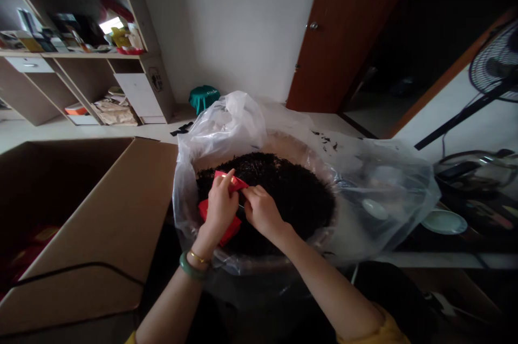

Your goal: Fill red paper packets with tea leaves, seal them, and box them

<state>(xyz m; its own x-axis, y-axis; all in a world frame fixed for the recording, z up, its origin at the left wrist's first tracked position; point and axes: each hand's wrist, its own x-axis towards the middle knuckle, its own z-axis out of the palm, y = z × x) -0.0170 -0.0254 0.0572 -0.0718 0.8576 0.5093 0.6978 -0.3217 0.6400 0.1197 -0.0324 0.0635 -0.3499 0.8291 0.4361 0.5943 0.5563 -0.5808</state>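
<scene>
My left hand (219,204) is closed on a small red packet (238,184), with one finger lying along it. At the packet's right end the fingers of my right hand (265,213) are pinched together. Both hands are above a heap of dark, loose dried leaves (291,187) that looks like tea. The leaves fill a wide round container lined with a clear plastic bag (184,182). More red packaging (231,231) lies under my left hand on the leaves, partly hidden by the wrist. Whether the held packet is sealed I cannot tell.
At the left stands an open cardboard box (117,236) with red packets (44,235) inside. Clear plastic (399,176) spreads to the right, near a pale dish (444,221). A fan (496,63) stands at the far right. Shelves (81,55) and a door (340,25) are behind.
</scene>
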